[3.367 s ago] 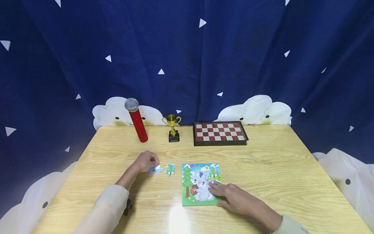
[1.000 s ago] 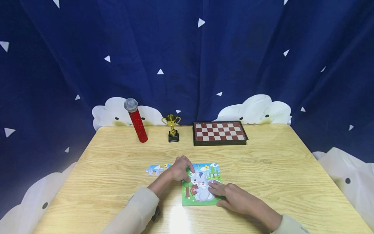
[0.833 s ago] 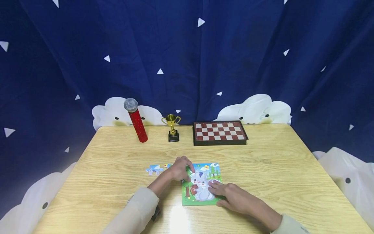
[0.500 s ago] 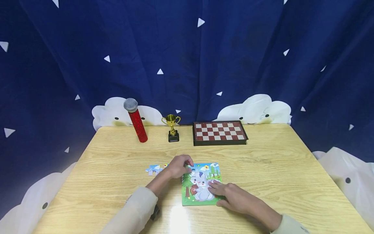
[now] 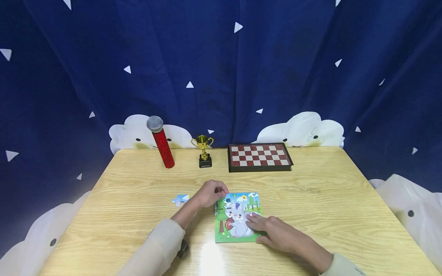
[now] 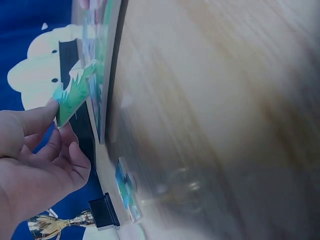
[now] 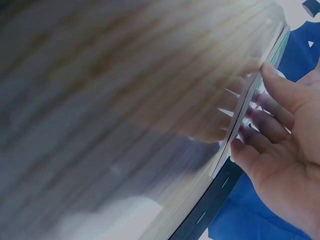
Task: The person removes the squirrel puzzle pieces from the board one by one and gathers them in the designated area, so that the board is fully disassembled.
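A jigsaw puzzle board (image 5: 238,233) with a grey squirrel picture lies flat on the wooden table. My left hand (image 5: 209,194) is over its upper left corner. Between thumb and fingers it pinches a puzzle piece (image 6: 75,97) printed with a green tree, tilted up at the board in the left wrist view. The head view shows a gap in the picture beneath that hand. My right hand (image 5: 276,232) rests on the board's right side, its fingers lying on the squirrel and the thumb at the edge. Left of the board lie loose puzzle pieces (image 5: 181,199), partly hidden by my left arm.
Along the back of the table (image 5: 328,191) stand a red microphone (image 5: 164,149), a small gold trophy (image 5: 203,151) and a red-and-white checkered board (image 5: 260,155). A dark blue curtain (image 5: 207,57) hangs behind. A small black device (image 5: 183,248) sits under my left wrist.
My left hand has come from the loose pieces to the board's upper left corner. It has since raised a tree piece slightly, baring a gap in the picture. The right hand stays put.
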`<state>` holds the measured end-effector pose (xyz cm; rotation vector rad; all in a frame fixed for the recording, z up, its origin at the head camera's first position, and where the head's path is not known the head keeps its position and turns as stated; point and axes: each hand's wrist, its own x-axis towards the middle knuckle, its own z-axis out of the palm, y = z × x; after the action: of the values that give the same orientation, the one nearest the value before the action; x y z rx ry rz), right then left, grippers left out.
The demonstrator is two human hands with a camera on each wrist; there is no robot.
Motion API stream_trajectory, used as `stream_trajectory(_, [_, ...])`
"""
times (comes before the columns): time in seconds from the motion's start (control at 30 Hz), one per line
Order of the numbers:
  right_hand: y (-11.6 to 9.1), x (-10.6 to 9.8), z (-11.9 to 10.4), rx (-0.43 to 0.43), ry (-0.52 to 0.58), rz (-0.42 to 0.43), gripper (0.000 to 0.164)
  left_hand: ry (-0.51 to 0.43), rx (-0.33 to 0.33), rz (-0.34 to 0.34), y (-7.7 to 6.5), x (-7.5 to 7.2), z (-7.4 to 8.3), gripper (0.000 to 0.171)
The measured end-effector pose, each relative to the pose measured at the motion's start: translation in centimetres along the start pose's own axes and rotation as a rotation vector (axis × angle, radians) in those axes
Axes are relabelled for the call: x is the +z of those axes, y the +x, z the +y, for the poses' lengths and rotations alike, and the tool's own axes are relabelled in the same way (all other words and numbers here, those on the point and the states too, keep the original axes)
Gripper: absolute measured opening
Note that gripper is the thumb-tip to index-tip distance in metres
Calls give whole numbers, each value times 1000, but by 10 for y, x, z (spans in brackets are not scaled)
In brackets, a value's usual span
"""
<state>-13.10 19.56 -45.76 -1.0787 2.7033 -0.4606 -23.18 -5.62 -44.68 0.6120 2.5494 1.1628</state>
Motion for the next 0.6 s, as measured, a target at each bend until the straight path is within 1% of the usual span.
stream_trajectory(0.13, [0, 0, 1, -7, -8, 1, 50, -16, 0, -1, -1, -5, 0, 11])
stream_trajectory(0.33, [-1, 0, 1, -20, -23, 12, 50, -31, 4, 23, -6, -16, -5, 11])
stream_trajectory(0.47, [-2, 0, 0, -19, -28, 14, 50, -41, -5, 31, -14, -29, -10, 10])
stream_trajectory(0.6, [-2, 0, 0, -19, -25, 19, 50, -25, -24, 42, -21, -46, -18, 10])
